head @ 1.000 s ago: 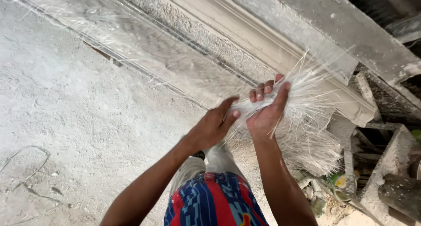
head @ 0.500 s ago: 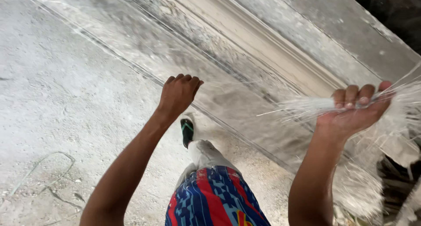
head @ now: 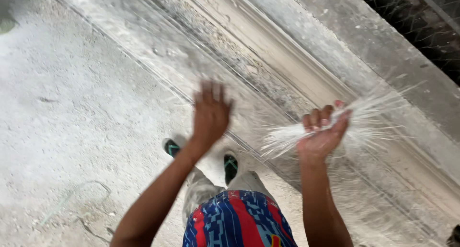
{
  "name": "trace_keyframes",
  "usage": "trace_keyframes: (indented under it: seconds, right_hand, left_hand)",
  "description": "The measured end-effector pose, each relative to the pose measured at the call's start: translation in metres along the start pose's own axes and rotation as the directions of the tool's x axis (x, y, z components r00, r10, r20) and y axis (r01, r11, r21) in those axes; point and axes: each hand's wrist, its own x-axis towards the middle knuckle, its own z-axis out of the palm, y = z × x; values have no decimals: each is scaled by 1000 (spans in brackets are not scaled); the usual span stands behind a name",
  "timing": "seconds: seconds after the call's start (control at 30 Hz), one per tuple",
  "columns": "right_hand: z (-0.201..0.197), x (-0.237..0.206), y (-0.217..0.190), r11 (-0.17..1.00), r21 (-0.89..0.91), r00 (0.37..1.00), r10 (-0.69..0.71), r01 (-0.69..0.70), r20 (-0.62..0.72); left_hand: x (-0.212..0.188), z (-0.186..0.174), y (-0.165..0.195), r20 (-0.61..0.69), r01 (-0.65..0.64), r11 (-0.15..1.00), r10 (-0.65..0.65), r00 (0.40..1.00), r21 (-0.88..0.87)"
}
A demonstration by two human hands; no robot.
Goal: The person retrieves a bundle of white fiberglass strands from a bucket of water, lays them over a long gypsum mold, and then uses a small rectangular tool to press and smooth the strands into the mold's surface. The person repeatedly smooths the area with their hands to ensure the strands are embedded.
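Head view — dusty concrete floor [head: 72, 108], moulded slab [head: 287, 50].

My 2 hands were joined on the white fibre bundle [head: 330, 127]; now they are apart. My left hand [head: 210, 113] has let go and opened, blurred, well clear of the right hand [head: 322, 132], which alone grips the bundle.

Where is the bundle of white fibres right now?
In the head view, the white fibres are right of centre, clutched in the right hand above the moulded concrete strip; the left hand is apart, open and empty.
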Motion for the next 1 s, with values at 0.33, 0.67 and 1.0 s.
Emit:
trace_keyframes:
  seconds: [0.33, 0.67, 1.0]
  right_hand:
    - [116, 56, 68, 937, -229, 920, -316, 264, -230]
    - [184, 65, 136, 864, -324, 880, -449, 385, -154]
    - [330, 107, 318, 985, -130, 983, -129, 112, -131]
  left_hand:
    - [66, -58, -174, 221, 37, 832, 104, 970, -554]
    - [163, -43, -332, -37, -275, 925, 275, 961, -262]
    - [251, -74, -502, 142, -208, 974, 219, 965, -86]
